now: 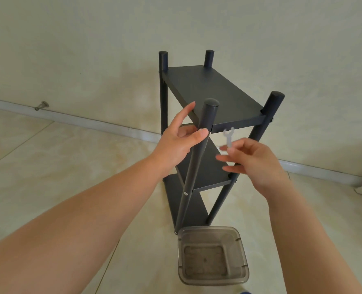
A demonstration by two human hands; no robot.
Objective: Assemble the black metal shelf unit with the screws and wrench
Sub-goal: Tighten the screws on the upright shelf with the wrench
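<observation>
The black metal shelf unit [209, 90] stands upright on the floor with three shelves between four round posts. My left hand [180, 141] pinches a small silver screw [200, 129] against the near left post [205, 124], just below the top shelf. My right hand [252, 162] holds a small flat silver wrench [228, 137] upright by its lower end, just right of that post and in front of the top shelf's edge. Another silver screw head [185, 193] shows lower on the same post, at the middle shelf.
A clear, smoky plastic container [213, 255] sits on the tiled floor right in front of the shelf's base. A pale wall with a white baseboard [91, 120] runs behind. A metal door stop [41, 105] sticks out of the wall at left.
</observation>
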